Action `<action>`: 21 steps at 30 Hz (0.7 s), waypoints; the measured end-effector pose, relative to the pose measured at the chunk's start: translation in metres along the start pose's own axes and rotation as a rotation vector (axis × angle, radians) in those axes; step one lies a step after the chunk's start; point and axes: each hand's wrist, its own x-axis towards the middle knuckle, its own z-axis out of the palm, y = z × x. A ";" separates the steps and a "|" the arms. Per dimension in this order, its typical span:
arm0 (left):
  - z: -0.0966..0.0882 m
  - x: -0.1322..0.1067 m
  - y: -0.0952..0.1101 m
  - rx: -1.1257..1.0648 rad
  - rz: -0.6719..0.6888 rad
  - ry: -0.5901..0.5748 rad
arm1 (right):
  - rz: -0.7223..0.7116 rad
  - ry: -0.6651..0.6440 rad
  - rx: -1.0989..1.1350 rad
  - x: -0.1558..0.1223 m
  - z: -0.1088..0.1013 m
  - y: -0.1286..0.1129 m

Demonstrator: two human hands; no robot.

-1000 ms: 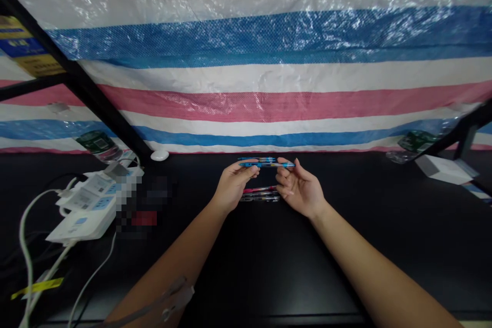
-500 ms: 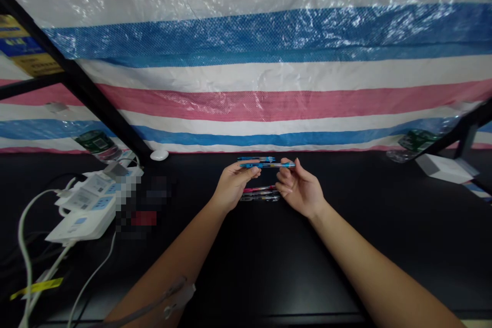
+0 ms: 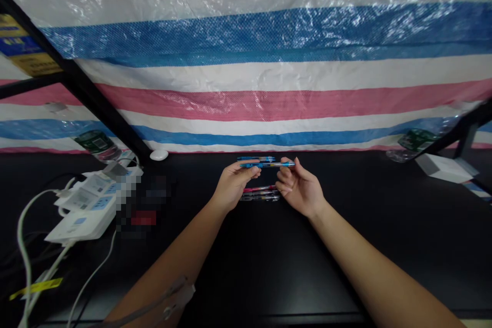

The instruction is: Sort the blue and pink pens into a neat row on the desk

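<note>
A blue pen (image 3: 271, 165) is held level above the black table, one end in each hand. My left hand (image 3: 233, 183) pinches its left end between thumb and fingers. At the other end, the thumb and curled fingers of my right hand (image 3: 302, 188) close on the tip. Just behind lies another blue pen (image 3: 255, 158) on the table. Between my wrists rest a red pen (image 3: 258, 189) and dark, clear-barrelled pens (image 3: 261, 198), side by side, partly hidden by my hands.
On the left stands a white power strip (image 3: 96, 205) with plugs and cables. Plastic bottles (image 3: 98, 143) lean at both sides. A white box (image 3: 444, 168) sits at right, a white mouse (image 3: 159, 155) at back left. Behind hangs a striped plastic sheet (image 3: 269, 105).
</note>
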 end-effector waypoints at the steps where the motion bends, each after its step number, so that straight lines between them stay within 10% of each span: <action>1: 0.000 0.000 0.000 0.001 -0.001 -0.001 | -0.004 0.006 -0.004 0.000 0.000 0.001; 11: -0.003 0.002 0.001 0.064 0.006 -0.013 | -0.057 0.043 -0.284 0.006 -0.007 -0.003; 21: -0.035 0.015 0.012 0.759 0.048 -0.078 | -0.402 0.082 -1.529 0.014 -0.035 -0.006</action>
